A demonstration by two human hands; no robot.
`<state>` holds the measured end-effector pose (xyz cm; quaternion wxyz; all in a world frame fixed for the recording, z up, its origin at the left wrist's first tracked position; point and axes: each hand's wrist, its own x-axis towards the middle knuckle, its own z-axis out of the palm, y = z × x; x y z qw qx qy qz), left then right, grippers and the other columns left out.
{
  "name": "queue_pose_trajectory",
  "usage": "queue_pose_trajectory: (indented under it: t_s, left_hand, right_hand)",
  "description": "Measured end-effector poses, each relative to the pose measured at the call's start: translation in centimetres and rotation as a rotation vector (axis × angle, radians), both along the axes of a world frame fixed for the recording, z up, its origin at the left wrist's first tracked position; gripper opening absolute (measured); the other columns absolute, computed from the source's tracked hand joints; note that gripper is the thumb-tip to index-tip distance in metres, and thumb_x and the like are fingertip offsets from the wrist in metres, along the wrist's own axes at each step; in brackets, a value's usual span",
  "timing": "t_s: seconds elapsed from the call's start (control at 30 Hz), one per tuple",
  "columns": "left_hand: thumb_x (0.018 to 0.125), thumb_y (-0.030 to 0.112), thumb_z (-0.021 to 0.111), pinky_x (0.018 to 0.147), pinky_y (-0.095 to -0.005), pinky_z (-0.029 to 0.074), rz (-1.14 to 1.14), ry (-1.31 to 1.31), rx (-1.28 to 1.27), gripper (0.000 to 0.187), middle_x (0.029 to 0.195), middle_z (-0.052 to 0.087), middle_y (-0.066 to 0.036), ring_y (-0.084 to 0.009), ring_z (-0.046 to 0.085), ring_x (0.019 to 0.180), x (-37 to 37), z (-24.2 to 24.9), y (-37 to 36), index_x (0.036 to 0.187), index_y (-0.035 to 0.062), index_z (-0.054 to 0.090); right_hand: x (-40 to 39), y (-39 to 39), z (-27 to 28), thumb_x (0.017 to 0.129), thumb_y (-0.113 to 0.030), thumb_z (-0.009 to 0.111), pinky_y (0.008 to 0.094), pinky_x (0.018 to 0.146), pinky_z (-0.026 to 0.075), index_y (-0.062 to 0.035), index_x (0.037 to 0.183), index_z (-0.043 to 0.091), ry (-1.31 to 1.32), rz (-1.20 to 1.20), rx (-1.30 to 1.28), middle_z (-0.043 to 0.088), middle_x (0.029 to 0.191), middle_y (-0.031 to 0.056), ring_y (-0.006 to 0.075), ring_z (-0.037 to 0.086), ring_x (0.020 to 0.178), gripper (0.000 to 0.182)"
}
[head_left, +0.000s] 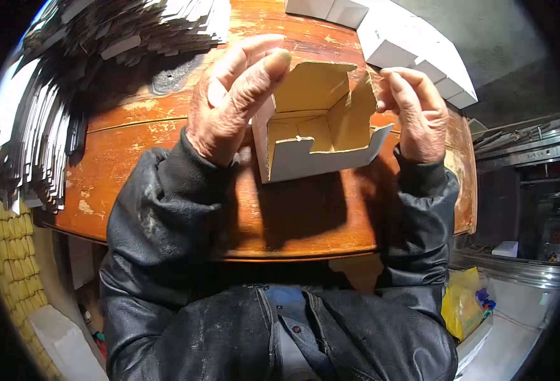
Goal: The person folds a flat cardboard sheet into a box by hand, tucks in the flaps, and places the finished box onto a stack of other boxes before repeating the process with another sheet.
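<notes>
Has a box (321, 163) over a worn reddish table (134, 146), white outside and brown inside, open side facing up toward the body. Holds the left hand (229, 105) just left of the box, thumb and fingers apart; cannot tell whether touching. Holds the right hand (421, 114) just right of the box, thumb and fingers curled close to a raised flap (359, 106); cannot tell whether clamped on it. Shows white boxes (413, 51) beyond the box, to its right, and stacked cardboard (45, 140) well apart from the box, to its left.
</notes>
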<state>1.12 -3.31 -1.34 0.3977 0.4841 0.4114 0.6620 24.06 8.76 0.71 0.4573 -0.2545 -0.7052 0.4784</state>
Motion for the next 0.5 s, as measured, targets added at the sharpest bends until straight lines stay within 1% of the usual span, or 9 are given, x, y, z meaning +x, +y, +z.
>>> queue_pose_trajectory:
  t_s: [0.1, 0.13, 0.23, 0.27, 0.3, 0.33, 0.4, 0.47, 0.5]
  left_hand:
    - [0.096, 0.044, 0.057, 0.108, -0.0396, 0.037, -0.081, 0.012, -0.016, 0.066, 0.131, 0.054, -0.014, -0.0224, 0.049, 0.124, -0.6, 0.4, 0.1, 0.141, -0.0012, 0.041]
    - [0.095, 0.044, 0.057, 0.108, -0.0399, 0.037, -0.123, 0.021, -0.016, 0.067, 0.132, 0.053, -0.015, -0.0228, 0.049, 0.125, -1.3, 0.4, 0.4, 0.142, -0.0012, 0.040]
    - [0.090, 0.046, 0.063, 0.110, -0.0408, 0.034, -0.175, 0.053, -0.020, 0.078, 0.137, 0.049, -0.015, -0.0250, 0.044, 0.129, -2.0, 0.5, 0.3, 0.146, 0.0002, 0.035]
    - [0.088, 0.046, 0.065, 0.111, -0.0410, 0.033, -0.165, 0.107, -0.028, 0.080, 0.137, 0.048, -0.015, -0.0254, 0.044, 0.130, -2.0, 0.7, 0.2, 0.146, 0.0005, 0.035]
    - [0.086, 0.046, 0.068, 0.111, -0.0411, 0.032, -0.153, 0.162, -0.036, 0.082, 0.137, 0.048, -0.015, -0.0258, 0.043, 0.130, -1.9, 1.0, 0.1, 0.146, 0.0009, 0.034]
    - [0.082, 0.041, 0.072, 0.114, -0.0418, 0.029, -0.186, 0.197, -0.075, 0.085, 0.137, 0.048, -0.015, -0.0270, 0.040, 0.133, -1.8, 1.3, 0.2, 0.147, 0.0018, 0.034]
    - [0.076, 0.028, 0.076, 0.115, -0.0421, 0.025, -0.095, 0.259, -0.063, 0.086, 0.139, 0.047, -0.014, -0.0271, 0.039, 0.135, -0.3, 1.4, -0.3, 0.147, 0.0011, 0.035]
    - [0.076, 0.016, 0.075, 0.114, -0.0409, 0.028, -0.021, 0.423, -0.008, 0.080, 0.138, 0.049, -0.015, -0.0250, 0.041, 0.133, 0.0, 1.0, -0.5, 0.146, 0.0039, 0.038]
    - [0.077, 0.015, 0.074, 0.113, -0.0407, 0.030, -0.009, 0.392, -0.049, 0.078, 0.137, 0.049, -0.015, -0.0251, 0.042, 0.132, 0.0, 1.1, -0.6, 0.146, 0.0054, 0.038]
  right_hand:
    - [0.8, -0.3, 0.9, 0.098, -0.013, 0.057, 0.0269, 0.072, 0.052, 0.0014, 0.107, 0.065, 0.063, 0.109, 0.084, 0.067, 0.083, 0.0066, 0.0134, 0.064, 0.076, 0.019]
    - [1.6, 0.1, 0.9, 0.097, -0.022, 0.059, 0.0305, 0.081, 0.052, 0.0018, 0.112, 0.063, 0.027, 0.156, 0.123, 0.068, 0.092, 0.0095, 0.0156, 0.064, 0.084, 0.028]
    - [1.6, -0.4, 1.1, 0.094, -0.032, 0.064, 0.0346, 0.092, 0.049, 0.0021, 0.118, 0.060, 0.103, 0.252, 0.179, 0.067, 0.107, 0.0138, 0.0193, 0.064, 0.098, 0.042]
    - [1.8, 0.1, 1.2, 0.087, -0.035, 0.070, 0.0405, 0.104, 0.041, 0.0013, 0.124, 0.057, 0.098, 0.360, 0.163, 0.059, 0.126, 0.0193, 0.0258, 0.056, 0.117, 0.054]
    - [1.6, -0.1, 1.3, 0.084, -0.033, 0.072, 0.0417, 0.106, 0.039, 0.0009, 0.124, 0.058, 0.041, 0.352, 0.254, 0.056, 0.129, 0.0201, 0.0275, 0.053, 0.121, 0.054]
    - [1.2, -0.6, 1.5, 0.082, -0.032, 0.073, 0.0429, 0.108, 0.036, 0.0006, 0.124, 0.058, -0.014, 0.342, 0.345, 0.053, 0.133, 0.0209, 0.0292, 0.051, 0.125, 0.055]
    - [0.6, -0.9, 1.7, 0.073, -0.028, 0.077, 0.0456, 0.113, 0.029, -0.0007, 0.122, 0.062, -0.114, 0.389, 0.488, 0.047, 0.141, 0.0218, 0.0337, 0.041, 0.134, 0.058]
    - [0.4, -1.4, 2.1, 0.073, -0.025, 0.080, 0.0462, 0.110, 0.033, -0.0037, 0.115, 0.065, -0.309, 0.293, 0.643, 0.049, 0.139, 0.0235, 0.0365, 0.045, 0.131, 0.050]
    - [0.3, -1.3, 2.0, 0.072, -0.024, 0.080, 0.0464, 0.109, 0.035, -0.0047, 0.114, 0.066, -0.412, 0.224, 0.763, 0.049, 0.138, 0.0244, 0.0372, 0.046, 0.130, 0.048]
